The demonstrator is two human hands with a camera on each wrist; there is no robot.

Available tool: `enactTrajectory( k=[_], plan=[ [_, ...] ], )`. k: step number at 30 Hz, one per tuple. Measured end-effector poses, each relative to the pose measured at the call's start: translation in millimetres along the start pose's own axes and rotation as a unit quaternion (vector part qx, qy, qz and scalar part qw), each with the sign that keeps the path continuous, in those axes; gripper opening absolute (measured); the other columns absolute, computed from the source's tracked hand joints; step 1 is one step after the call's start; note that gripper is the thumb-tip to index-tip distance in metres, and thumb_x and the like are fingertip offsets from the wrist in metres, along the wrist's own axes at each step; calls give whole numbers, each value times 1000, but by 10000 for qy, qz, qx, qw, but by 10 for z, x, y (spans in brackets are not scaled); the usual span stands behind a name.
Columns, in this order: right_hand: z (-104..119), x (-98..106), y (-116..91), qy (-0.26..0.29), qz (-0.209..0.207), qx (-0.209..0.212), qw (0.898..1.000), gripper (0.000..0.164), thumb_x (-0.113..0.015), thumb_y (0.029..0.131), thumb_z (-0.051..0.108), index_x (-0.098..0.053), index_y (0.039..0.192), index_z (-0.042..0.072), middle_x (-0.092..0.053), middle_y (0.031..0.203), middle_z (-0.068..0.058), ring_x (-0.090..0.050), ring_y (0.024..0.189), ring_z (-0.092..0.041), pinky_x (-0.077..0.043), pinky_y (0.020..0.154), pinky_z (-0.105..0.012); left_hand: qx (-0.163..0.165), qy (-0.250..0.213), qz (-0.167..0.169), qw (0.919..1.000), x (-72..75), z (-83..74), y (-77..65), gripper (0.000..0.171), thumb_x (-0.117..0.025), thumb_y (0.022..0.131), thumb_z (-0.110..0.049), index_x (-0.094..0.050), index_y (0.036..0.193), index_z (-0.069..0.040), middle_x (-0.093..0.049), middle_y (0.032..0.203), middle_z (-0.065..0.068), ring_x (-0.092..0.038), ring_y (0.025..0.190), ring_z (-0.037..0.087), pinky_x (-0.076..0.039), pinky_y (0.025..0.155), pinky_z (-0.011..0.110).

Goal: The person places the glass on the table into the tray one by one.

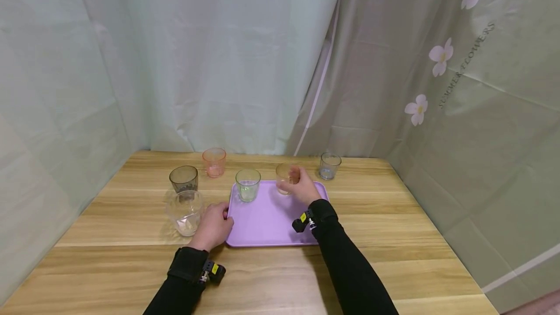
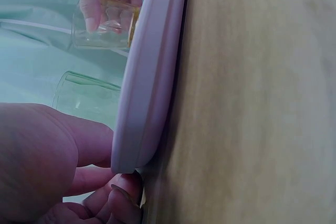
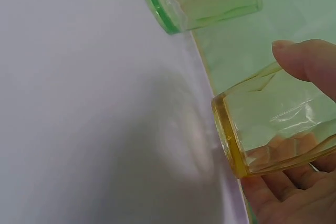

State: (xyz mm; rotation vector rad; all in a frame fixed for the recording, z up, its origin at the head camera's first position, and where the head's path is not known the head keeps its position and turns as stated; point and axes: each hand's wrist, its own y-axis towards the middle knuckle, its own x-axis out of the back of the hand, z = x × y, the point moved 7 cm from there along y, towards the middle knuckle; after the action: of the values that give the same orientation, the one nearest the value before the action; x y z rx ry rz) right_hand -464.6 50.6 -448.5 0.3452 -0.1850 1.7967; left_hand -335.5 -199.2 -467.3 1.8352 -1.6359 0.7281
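A lilac tray (image 1: 271, 222) lies on the wooden table. My left hand (image 1: 214, 226) pinches its left edge; in the left wrist view the thumb is at the rim and the curled fingers (image 2: 126, 198) are low against its side. With my right hand (image 1: 302, 188) I hold an amber-tinted glass (image 3: 283, 124) over the tray's far edge, thumb on one side and fingers round the other. A green glass (image 1: 248, 186) stands upright at the tray's far left corner. Just left of my left hand is a clear round glass (image 1: 185, 213).
Behind the clear glass stands a dark grey glass (image 1: 183, 179). A pink glass (image 1: 214, 163) is farther back on the table (image 1: 393, 237), and a blue-grey glass (image 1: 329, 166) stands beyond the tray's far right corner. Curtains (image 1: 245, 62) hang round the table's back and sides.
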Motion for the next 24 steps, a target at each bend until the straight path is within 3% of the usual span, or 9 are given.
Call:
enactTrajectory(
  k=[13,24],
  plan=[
    [-32,-132,0,-100,76,24,9999,81,-83,97,18,-40,163,-2,-54,158,-27,-51,147,-43,-39,127,-55,45,19,67,10000,-14,17,15,40,-64,101,-3,-65,137,14,-71,111,21,-64,101,32,-58,92,51],
    [-67,-215,6,126,157,-19,9998,84,-84,95,15,-39,162,-6,-50,161,-31,-49,151,-45,-38,129,-55,41,-14,38,10000,-2,-4,5,42,-64,100,-3,-64,138,14,-71,113,23,-64,103,34,-58,95,53]
  ],
)
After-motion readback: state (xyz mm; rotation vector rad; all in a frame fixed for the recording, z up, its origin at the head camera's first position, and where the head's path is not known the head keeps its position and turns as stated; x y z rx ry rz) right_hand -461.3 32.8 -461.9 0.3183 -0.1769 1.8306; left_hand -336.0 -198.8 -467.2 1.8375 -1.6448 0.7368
